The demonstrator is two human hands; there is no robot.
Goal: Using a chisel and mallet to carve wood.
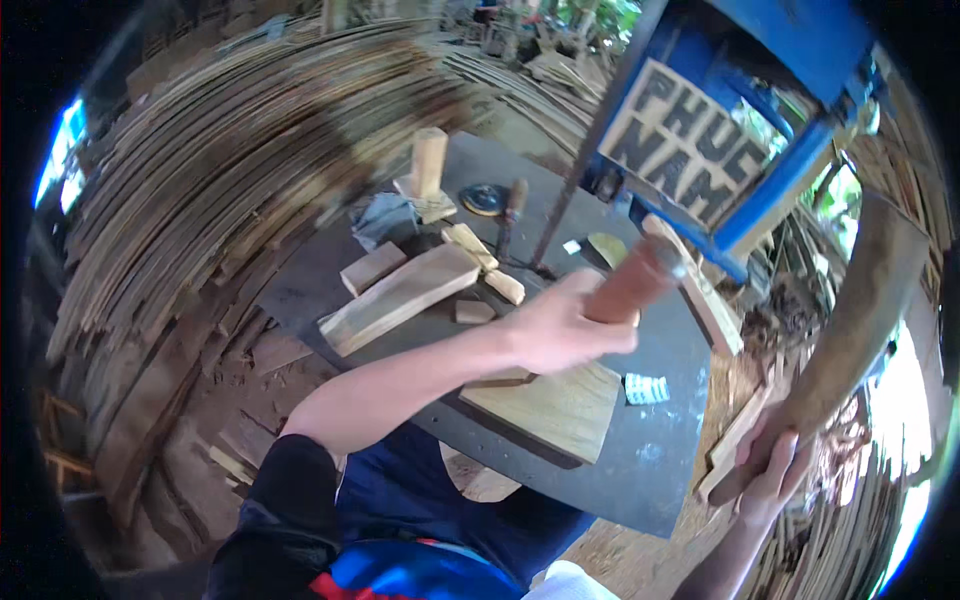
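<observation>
My left hand point(565, 325) reaches over the dark metal table point(660, 480), its fingers closed round a reddish-brown cylinder point(630, 280) with a shiny greyish end; its exact kind is unclear. Out past the table's right side, my right hand point(775, 475) grips the lower part of a long, brown wooden plank point(850, 320) that stands tilted. Beneath my left forearm lies a flat, pale wood piece point(555, 405) at the table's near edge. A thick, curved wood block point(400, 300) rests left of that forearm.
A blue machine frame point(780, 190) with a lettered panel rises at the table's far right, a thin upright bar point(580, 180) beside it. Small offcuts, an upright block point(429, 165) and a round dark-rimmed disc point(484, 198) sit farther back. Stacked boards point(230, 170) fill the left.
</observation>
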